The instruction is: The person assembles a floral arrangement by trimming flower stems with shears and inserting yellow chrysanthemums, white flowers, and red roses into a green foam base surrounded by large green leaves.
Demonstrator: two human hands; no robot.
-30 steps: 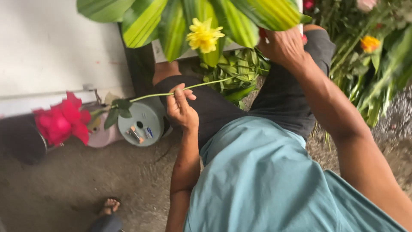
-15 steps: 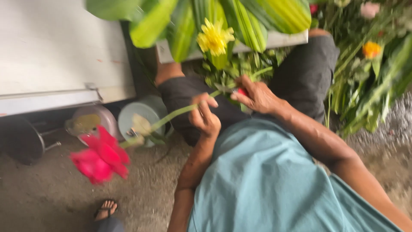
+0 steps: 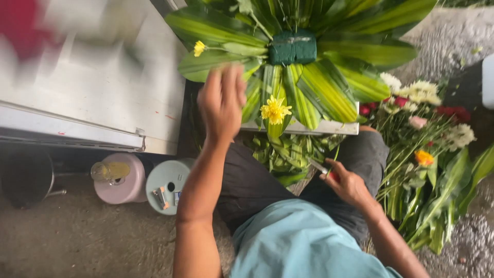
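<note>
Your left hand [image 3: 222, 103] was raised with its fingers bunched together over the striped green leaves [image 3: 319, 87], just left of the yellow flower [image 3: 275, 109] at the near edge of the white board [image 3: 329, 128]; whether it gripped anything, I cannot tell. Your right hand [image 3: 347, 183] was closed around a small red-handled cutter [image 3: 323, 169] above your lap, beside the cut flowers [image 3: 427, 134] lying on the ground.
</note>
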